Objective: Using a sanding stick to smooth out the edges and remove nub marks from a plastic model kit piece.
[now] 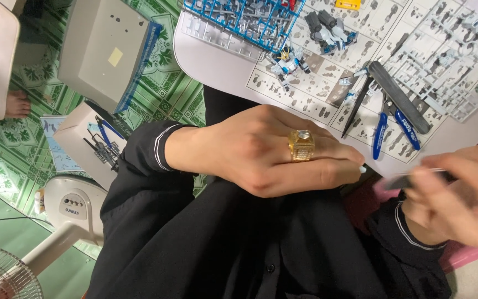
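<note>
The left hand (272, 152), wearing a large gold ring (301, 145), is curled over the lap in a black sleeve, its fingertips pinched on a tiny pale part (363, 169) that is too small to make out. Close beside it, the right hand (460, 194) is blurred; its fingers are closed around a thin dark tool (410, 178) whose end points toward the left fingertips.

Just above both hands lies the edge of a white table (211, 61). On it is spread a printed instruction sheet (316, 99) with small grey diagrams. On the sheet rest blue-handled nippers (396, 124), a long dark file (399, 97) and slim black tweezers (356, 108), all near one another. Further up stand a small white and blue model figure (287, 62) and some grey assembled pieces (327, 27). A blue plastic parts frame (244, 19) lies at the table's upper left, and pale grey parts frames (455, 50) cover the upper right.

Beyond the table, the floor (172, 83) is green patterned tile. On it sit a grey box with a blue edge (106, 50) and a smaller open box holding tools (87, 141). A white electric fan (56, 221) stands at the lower left, and another person's bare foot (17, 104) shows at the far left.
</note>
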